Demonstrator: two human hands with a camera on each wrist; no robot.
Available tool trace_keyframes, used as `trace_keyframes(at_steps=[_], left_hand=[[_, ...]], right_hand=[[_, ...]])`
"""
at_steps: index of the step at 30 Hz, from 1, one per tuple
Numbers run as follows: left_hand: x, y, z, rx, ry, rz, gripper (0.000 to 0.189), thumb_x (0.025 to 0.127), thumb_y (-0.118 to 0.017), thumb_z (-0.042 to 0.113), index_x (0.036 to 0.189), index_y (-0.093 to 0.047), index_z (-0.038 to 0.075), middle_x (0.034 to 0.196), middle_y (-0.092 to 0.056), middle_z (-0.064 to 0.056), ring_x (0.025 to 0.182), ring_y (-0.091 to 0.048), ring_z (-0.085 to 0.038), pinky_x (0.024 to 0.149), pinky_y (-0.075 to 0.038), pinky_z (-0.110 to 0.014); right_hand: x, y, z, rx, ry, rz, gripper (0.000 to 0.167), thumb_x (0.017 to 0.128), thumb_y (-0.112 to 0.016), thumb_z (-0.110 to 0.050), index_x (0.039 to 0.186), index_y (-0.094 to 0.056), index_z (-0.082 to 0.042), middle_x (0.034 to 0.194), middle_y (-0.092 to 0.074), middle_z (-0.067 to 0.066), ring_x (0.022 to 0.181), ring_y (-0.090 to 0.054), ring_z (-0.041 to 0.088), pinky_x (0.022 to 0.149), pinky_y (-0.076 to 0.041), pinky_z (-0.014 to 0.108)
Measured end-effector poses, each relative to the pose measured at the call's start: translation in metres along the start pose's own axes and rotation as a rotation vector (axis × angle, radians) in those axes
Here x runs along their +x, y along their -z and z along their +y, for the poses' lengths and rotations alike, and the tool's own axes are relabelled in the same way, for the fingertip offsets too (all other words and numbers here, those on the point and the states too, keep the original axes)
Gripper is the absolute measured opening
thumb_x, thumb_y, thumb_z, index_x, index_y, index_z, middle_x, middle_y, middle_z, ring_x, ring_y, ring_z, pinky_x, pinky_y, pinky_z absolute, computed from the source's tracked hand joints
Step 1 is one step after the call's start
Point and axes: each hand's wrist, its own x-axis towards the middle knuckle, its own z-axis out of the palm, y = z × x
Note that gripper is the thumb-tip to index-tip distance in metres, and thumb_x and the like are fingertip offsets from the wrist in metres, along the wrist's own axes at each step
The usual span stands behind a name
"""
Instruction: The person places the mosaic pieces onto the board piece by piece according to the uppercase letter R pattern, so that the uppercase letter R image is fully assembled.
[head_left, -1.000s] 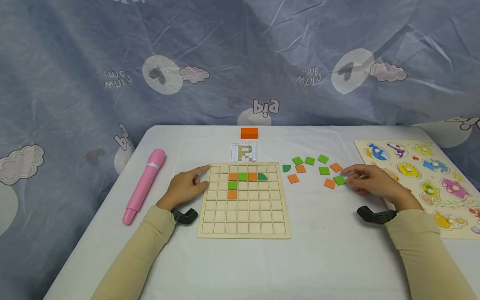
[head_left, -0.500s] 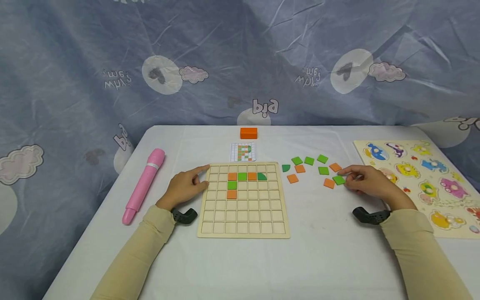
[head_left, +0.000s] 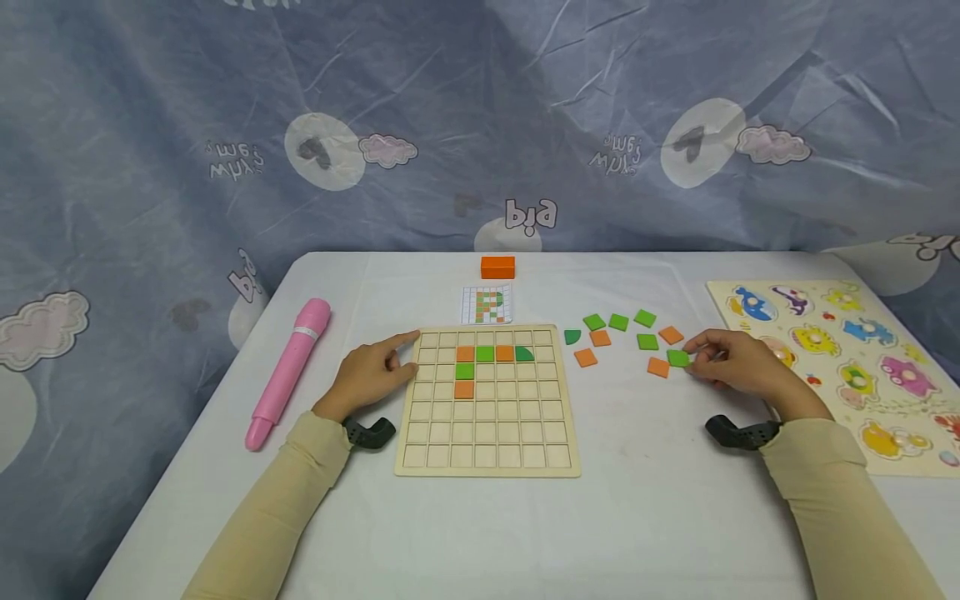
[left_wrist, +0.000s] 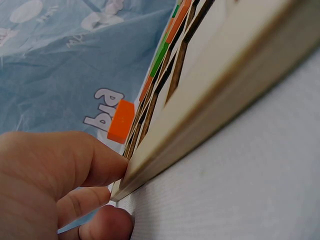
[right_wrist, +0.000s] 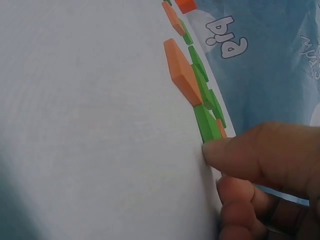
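Note:
A wooden grid board [head_left: 495, 425] lies on the table with orange, light-green and dark-green pieces set in several cells. My left hand [head_left: 363, 379] rests its index finger and thumb against the board's left side near the far corner; in the left wrist view, fingertips touch the board's edge [left_wrist: 150, 162]. At the right of the loose tiles, my right hand [head_left: 742, 367] pinches the near end of a green square tile [head_left: 678, 358] between thumb and index finger. In the right wrist view, the thumb covers one end of that green tile [right_wrist: 206, 122].
Loose orange tiles [head_left: 586, 357] and green tiles [head_left: 644, 318] lie right of the board. Behind it are a patterned card [head_left: 487, 305] and an orange block [head_left: 498, 267]. A pink stick-shaped object [head_left: 288, 375] lies left; an animal puzzle board [head_left: 832, 333] lies right.
My right hand has moved slightly left to the green tile, and that tile has turned a little under its fingers. My left hand stays at the board.

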Motion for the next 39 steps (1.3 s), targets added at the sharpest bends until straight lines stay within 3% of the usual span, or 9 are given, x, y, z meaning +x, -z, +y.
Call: trace_keyframes(at_steps=[9,14,24,34,39], left_hand=[[0.0,0.0,-0.001,-0.003,-0.002,0.004,0.06,0.099,-0.071,0.028,0.155,-0.061,0.011,0.073,-0.059,0.003,0.065,-0.051,-0.014,0.063,-0.038,-0.033],[-0.001,0.0,-0.001,-0.004,0.0,0.001,0.06,0.099,-0.071,0.028,0.155,-0.061,0.011,0.073,-0.059,0.003,0.065,-0.051,-0.014,0.063,-0.038,-0.033],[0.0,-0.001,-0.001,0.002,-0.004,-0.002,0.06,0.099,-0.071,0.029,0.155,-0.061,0.011,0.072,-0.059,0.003,0.065,-0.052,-0.014,0.062,-0.038,-0.033],[0.0,0.0,-0.001,0.002,0.002,-0.004,0.06,0.099,-0.071,0.029,0.155,-0.061,0.012,0.073,-0.059,0.003,0.065,-0.051,-0.014,0.062,-0.037,-0.033],[0.001,0.0,0.0,0.002,0.004,-0.005,0.06,0.099,-0.071,0.029,0.156,-0.061,0.012,0.073,-0.059,0.003,0.065,-0.051,-0.014,0.062,-0.038,-0.033]], right_hand=[[0.0,0.0,-0.001,-0.005,-0.028,0.012,0.036,0.098,-0.077,-0.014,0.124,-0.065,0.008,0.088,-0.065,0.003,0.07,-0.059,0.013,0.062,-0.053,0.028],[0.0,0.0,-0.001,0.018,-0.03,0.013,0.038,0.1,-0.075,-0.014,0.128,-0.063,0.009,0.094,-0.067,0.006,0.073,-0.062,0.014,0.064,-0.056,0.029],[0.001,-0.002,-0.004,0.141,-0.013,0.023,0.043,0.102,-0.074,-0.013,0.134,-0.058,0.012,0.101,-0.076,0.008,0.073,-0.064,0.012,0.065,-0.058,0.028],[0.005,-0.012,-0.017,0.269,0.023,0.043,0.043,0.101,-0.076,-0.012,0.134,-0.059,0.01,0.089,-0.078,-0.011,0.071,-0.061,0.007,0.064,-0.055,0.026],[0.008,-0.022,-0.024,0.327,0.028,0.017,0.042,0.101,-0.074,-0.01,0.135,-0.058,0.01,0.088,-0.077,-0.012,0.073,-0.062,0.005,0.064,-0.053,0.025]])
